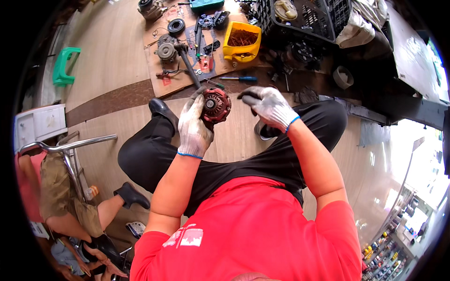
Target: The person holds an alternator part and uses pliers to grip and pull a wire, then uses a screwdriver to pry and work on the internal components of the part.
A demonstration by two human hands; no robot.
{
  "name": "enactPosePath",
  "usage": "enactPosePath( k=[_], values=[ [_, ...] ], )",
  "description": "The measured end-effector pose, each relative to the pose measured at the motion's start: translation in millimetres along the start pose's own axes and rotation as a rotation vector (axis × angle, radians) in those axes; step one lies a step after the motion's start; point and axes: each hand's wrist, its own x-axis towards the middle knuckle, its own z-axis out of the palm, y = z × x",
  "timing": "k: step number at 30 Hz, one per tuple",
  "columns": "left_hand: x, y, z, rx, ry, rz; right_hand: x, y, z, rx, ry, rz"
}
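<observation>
My gloved left hand [194,124] grips a round red-brown metal part [216,105] with a finned face and a central hub, held upright over my lap. A dark rod [190,65] lies beyond it, its near end partly behind that hand; whether they touch I cannot tell. My gloved right hand [267,105] hovers to the right of the part, its fingers loosely bent and apart, holding nothing that shows. A blue-handled screwdriver [246,78] lies on the floor beyond the hands, near the cardboard sheet [157,84].
A yellow container of rusty bits [241,41], a black crate [295,23], a pulley unit [166,50] and assorted tools sit ahead. A green stool [65,65] stands left. Seated people [65,192] and a chrome-tube frame [84,145] occupy the lower left. A metal bench [408,61] is right.
</observation>
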Motion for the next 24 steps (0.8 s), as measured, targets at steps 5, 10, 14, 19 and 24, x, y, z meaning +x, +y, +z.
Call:
enactPosePath(
  k=[5, 10, 14, 19, 24],
  values=[
    [1, -6, 5, 0.105, 0.014, 0.007, -15, -11, -18, -0.254, 0.283, -0.264],
    [12, -8, -5, 0.010, 0.063, 0.054, -64, -31, -1, -0.347, -0.003, -0.446],
    [13, -1, -4, -0.094, 0.004, -0.027, -62, 9, 28, -0.555, -0.138, -0.321],
    [9, 5, 2, -0.069, 0.143, -0.115, -17, 58, 0, -0.601, 0.097, 0.057],
    [4, 2, 3, 0.144, 0.026, -0.090, -2, 53, -59, -0.400, 0.423, -0.010]
  ],
)
